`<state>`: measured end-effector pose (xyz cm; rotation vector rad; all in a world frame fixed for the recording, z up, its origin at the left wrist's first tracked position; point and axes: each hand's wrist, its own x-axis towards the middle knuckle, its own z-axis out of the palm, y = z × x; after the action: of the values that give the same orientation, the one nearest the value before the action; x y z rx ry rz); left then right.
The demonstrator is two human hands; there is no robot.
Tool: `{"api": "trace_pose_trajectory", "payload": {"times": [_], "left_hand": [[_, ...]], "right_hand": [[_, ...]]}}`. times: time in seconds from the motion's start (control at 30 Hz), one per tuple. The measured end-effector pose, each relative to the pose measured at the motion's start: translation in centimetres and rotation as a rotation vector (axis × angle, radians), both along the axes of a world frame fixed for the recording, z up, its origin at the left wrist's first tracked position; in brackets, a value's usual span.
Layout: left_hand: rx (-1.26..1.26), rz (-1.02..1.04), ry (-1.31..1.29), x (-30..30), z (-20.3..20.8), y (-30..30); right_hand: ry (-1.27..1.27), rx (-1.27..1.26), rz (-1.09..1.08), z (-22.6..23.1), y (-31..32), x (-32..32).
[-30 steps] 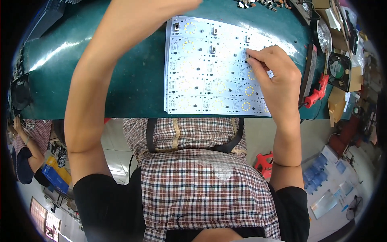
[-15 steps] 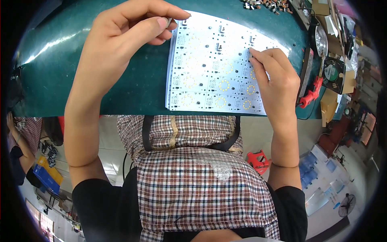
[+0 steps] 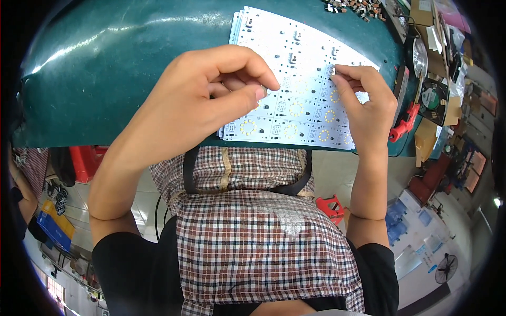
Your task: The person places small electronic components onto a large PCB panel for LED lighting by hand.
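Pinches a small metallic component [image 3: 333,70] in the right hand [image 3: 368,96], thumb and forefinger clamped on it, other fingers curled in behind. Holds it at the right-hand column of a white circuit-board panel [image 3: 271,32], just below a switch-like part [image 3: 334,51] mounted there and roughly in line with it. Cannot tell whether touching the panel or hovering slightly above.

Lies, from the right palm, up and to the left, right at the fingertips. Seems to run lengthwise up and down the view, along the column, though too small and too covered to be sure of the long axis.

Hangs the left hand [image 3: 213,97] over the left part of the panel, well apart from the component, with thumb and forefinger bent toward each other. Seems to show something small and grey by the thumb tip; cannot tell whether gripped. Leaves the right hand much the nearer.

Rests flat on a green table [image 3: 137,95], with more sheet edges showing beneath along the left side. Has a heap of loose parts [image 3: 363,7] beyond the upper right corner, and a red-handled tool [image 3: 405,124] off to the right.
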<state>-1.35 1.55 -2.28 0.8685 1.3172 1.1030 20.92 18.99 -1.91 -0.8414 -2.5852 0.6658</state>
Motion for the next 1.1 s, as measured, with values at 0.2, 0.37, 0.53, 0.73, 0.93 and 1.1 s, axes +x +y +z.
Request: {"api": "trace_pose_trajectory", "payload": {"times": [0.2,0.37,0.53,0.73,0.93,1.1], "left_hand": [[0.012,0.027,-0.049,0.6,0.0,0.0],[0.028,0.052,-0.066,0.7,-0.4,0.0],[-0.015,0.044,-0.044,0.8,-0.3,0.1],[0.033,0.093,0.042,1.1,-0.6,0.1],[0.088,0.139,-0.031,0.9,-1.0,0.0],[-0.008,0.158,-0.25,0.5,-0.6,0.3]], "right_hand": [[-0.016,0.032,0.052,0.5,0.4,-0.1],[-0.042,0.127,0.113,0.6,0.5,0.1],[-0.068,0.339,0.129,0.1,0.1,0.1],[-0.138,0.411,0.178,0.7,-0.2,-0.6],[-0.096,0.099,0.047,1.1,0.5,-0.6],[-0.151,0.145,0.106,1.6,0.8,-0.5]]}}
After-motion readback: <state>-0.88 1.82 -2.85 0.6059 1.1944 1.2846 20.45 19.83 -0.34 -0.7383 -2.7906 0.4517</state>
